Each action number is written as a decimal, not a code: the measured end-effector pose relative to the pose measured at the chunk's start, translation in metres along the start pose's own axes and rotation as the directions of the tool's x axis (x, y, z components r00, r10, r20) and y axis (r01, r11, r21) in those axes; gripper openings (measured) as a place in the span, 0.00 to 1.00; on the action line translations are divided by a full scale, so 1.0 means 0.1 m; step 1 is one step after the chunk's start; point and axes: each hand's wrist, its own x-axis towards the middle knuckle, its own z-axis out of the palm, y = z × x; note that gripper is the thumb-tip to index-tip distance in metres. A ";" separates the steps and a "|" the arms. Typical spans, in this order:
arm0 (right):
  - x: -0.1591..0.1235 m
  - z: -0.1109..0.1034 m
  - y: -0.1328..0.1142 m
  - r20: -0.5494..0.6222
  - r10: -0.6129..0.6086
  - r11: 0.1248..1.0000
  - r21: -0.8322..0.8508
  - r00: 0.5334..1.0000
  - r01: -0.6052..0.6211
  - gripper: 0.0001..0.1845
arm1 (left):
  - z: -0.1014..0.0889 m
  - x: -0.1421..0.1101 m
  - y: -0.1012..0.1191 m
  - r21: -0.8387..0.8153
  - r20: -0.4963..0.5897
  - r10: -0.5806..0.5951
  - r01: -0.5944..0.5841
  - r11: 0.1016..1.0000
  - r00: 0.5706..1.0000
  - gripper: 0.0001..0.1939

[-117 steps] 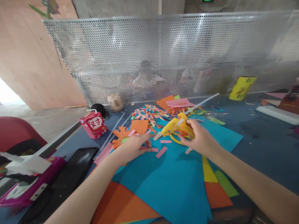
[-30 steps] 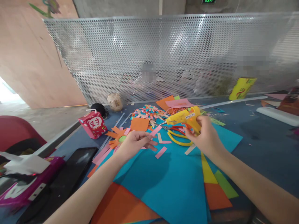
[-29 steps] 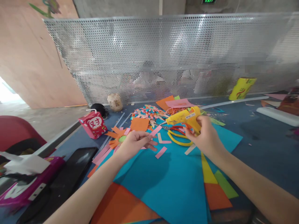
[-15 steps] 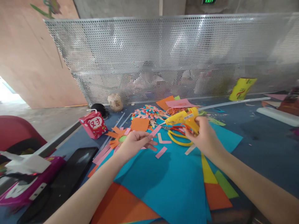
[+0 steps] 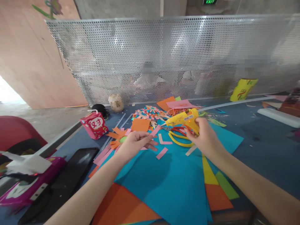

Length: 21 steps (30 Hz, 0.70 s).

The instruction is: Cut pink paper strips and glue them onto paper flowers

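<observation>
Between thumb and fingers, my left hand (image 5: 137, 143) pinches a short pink paper strip (image 5: 155, 130). My right hand (image 5: 206, 134) is wrapped round the handle of a yellow glue gun (image 5: 181, 119). Its nozzle points left, close to the strip's upper end; whether they touch I cannot tell. Below the gun lie scissors with yellow handles (image 5: 180, 143) and another pair with red handles (image 5: 180, 129). Loose pink strips (image 5: 162, 153) rest on a big blue sheet (image 5: 173, 184). An orange paper flower (image 5: 116, 137) with a green middle lies left of my left hand.
Behind the hands sits a round multicoloured paper piece (image 5: 150, 113). A red drink box (image 5: 94, 125), a black phone (image 5: 63, 184) and a purple power strip (image 5: 35, 184) stand at left. A perforated metal screen (image 5: 131, 56) closes the table's back; a yellow packet (image 5: 243, 89) leans there.
The pink strip's upper end has shifted slightly left and down, nearer the glue gun's nozzle. Both hands otherwise stay almost where they were.
</observation>
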 end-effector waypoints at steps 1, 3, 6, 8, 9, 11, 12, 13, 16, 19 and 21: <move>0.00 0.00 0.00 0.004 -0.004 1.000 -0.007 1.000 0.004 0.13 | 0.00 0.00 0.00 0.001 -0.003 -0.001 0.001 1.000 1.000 0.14; 0.00 0.00 0.00 0.009 -0.010 1.000 -0.017 1.000 0.010 0.13 | 0.00 0.00 0.00 -0.001 -0.003 -0.002 0.002 1.000 1.000 0.14; 0.00 -0.01 -0.01 -0.014 -0.025 0.999 -0.043 1.000 0.024 0.12 | 0.00 0.00 -0.01 -0.019 0.023 -0.002 0.002 1.000 1.000 0.14; 0.00 -0.02 -0.01 -0.029 -0.045 0.997 -0.063 0.999 0.044 0.12 | 0.00 0.01 -0.02 -0.028 0.038 0.005 -0.004 1.000 0.999 0.14; 0.00 -0.02 -0.01 -0.028 -0.055 0.996 -0.069 0.998 0.053 0.11 | 0.01 0.01 -0.02 -0.031 0.041 0.008 -0.007 0.999 0.999 0.14; 0.00 -0.02 0.00 -0.031 -0.076 0.995 -0.072 0.997 0.073 0.12 | 0.01 0.01 -0.02 -0.030 0.043 0.009 -0.008 1.000 0.999 0.14; 0.00 -0.01 0.00 -0.033 -0.084 0.994 -0.071 0.996 0.082 0.12 | 0.01 0.01 -0.02 -0.030 0.042 0.007 -0.006 1.000 0.999 0.14; 0.00 -0.01 0.01 -0.038 -0.093 0.993 -0.072 0.995 0.090 0.12 | 0.01 0.01 -0.01 -0.030 0.041 0.006 -0.005 1.000 0.999 0.14; 0.00 0.01 0.03 -0.060 -0.114 0.991 -0.084 0.992 0.109 0.13 | 0.01 0.01 -0.01 -0.034 0.029 0.006 -0.005 0.999 1.000 0.14; -0.01 0.03 0.04 -0.077 -0.132 0.987 -0.100 0.988 0.124 0.12 | 0.00 0.01 -0.01 -0.015 -0.001 0.010 -0.010 1.000 1.000 0.14; -0.01 0.03 0.05 -0.084 -0.145 0.985 -0.103 0.986 0.136 0.12 | 0.00 0.01 -0.01 -0.002 -0.023 0.018 -0.018 1.000 1.000 0.14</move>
